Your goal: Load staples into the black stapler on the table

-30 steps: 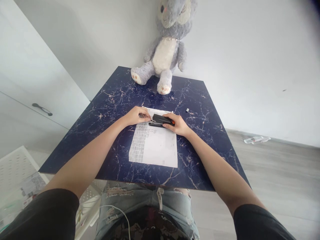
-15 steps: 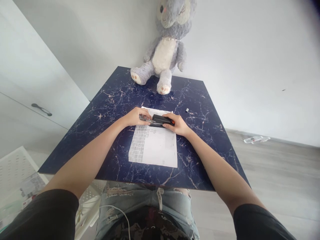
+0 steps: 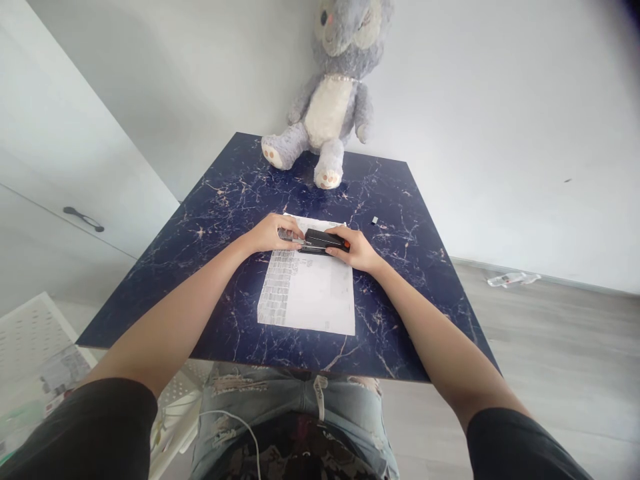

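A black stapler (image 3: 320, 241) lies sideways above the far part of a sheet of printed paper (image 3: 320, 300). My right hand (image 3: 354, 248) is closed around the stapler's right end, where a small orange part shows. At the left end, the fingers of my left hand (image 3: 279, 235) pinch a silvery metal piece (image 3: 285, 235) that sticks out of the stapler. Those fingers cover part of this metal piece. Dense printing runs along the paper's left side, while most of the rest is white.
The dark blue marbled table (image 3: 230, 173) carries a large grey plush toy (image 3: 327, 120) at its back edge. A small grey-white block (image 3: 375, 220) lies right of the paper. At the lower left stands a white perforated rack (image 3: 30, 327). Clear plastic packaging (image 3: 513, 279) lies on the floor.
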Demonstrator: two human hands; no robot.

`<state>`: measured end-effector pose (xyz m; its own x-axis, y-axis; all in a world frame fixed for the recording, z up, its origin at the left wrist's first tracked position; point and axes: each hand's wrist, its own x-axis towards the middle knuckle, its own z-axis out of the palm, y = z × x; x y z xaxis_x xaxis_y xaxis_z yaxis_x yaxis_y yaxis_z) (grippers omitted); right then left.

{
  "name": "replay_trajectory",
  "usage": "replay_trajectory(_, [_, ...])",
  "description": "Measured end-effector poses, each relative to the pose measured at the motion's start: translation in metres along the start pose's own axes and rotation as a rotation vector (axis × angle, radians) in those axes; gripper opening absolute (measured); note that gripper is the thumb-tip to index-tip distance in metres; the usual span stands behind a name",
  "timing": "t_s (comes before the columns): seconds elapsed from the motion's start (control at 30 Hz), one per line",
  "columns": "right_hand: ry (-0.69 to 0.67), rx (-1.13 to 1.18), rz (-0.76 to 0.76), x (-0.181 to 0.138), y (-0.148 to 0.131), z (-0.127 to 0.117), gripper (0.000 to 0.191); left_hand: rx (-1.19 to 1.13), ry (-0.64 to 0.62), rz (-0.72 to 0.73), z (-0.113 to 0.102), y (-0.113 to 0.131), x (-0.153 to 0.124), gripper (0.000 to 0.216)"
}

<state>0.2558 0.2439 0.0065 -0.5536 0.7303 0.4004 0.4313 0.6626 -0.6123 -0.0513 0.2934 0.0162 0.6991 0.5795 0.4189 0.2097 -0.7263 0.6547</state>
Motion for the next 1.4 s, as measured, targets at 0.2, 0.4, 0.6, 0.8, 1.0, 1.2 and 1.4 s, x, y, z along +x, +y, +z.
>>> replay_trajectory(0.2, [0.001,-0.001,-0.007,0.0003,-0.0013,-0.0006,0.037,-0.009,0.006,-0.015,-0.0004,0.0019,-0.0002,0.018])
replay_trajectory(0.4, [0.000,0.005,-0.003,0.0005,0.0001,-0.0001,0.037,-0.005,-0.014,-0.041,-0.0003,0.0033,0.0002,0.018])
replay_trajectory(0.6, [0.003,0.010,-0.011,0.0001,0.0003,-0.0003,0.037,-0.012,-0.019,-0.056,-0.0004,0.0043,0.0003,0.015])
replay_trajectory(0.8, [0.004,0.001,-0.008,0.0000,0.0002,-0.0001,0.036,-0.009,-0.029,-0.064,0.0003,0.0065,0.0011,0.012])
replay_trajectory(1.0, [0.010,-0.009,-0.014,0.0002,0.0003,-0.0002,0.036,0.000,-0.040,-0.059,0.0001,0.0052,0.0015,0.011])
replay_trajectory(1.2, [0.017,-0.009,-0.017,-0.0001,-0.0003,0.0001,0.037,-0.002,-0.040,-0.070,-0.0001,0.0031,0.0012,0.011])
replay_trajectory(1.4, [0.051,0.005,-0.005,-0.0008,0.0005,-0.0011,0.036,-0.005,-0.052,-0.069,-0.0001,0.0034,0.0012,0.012])
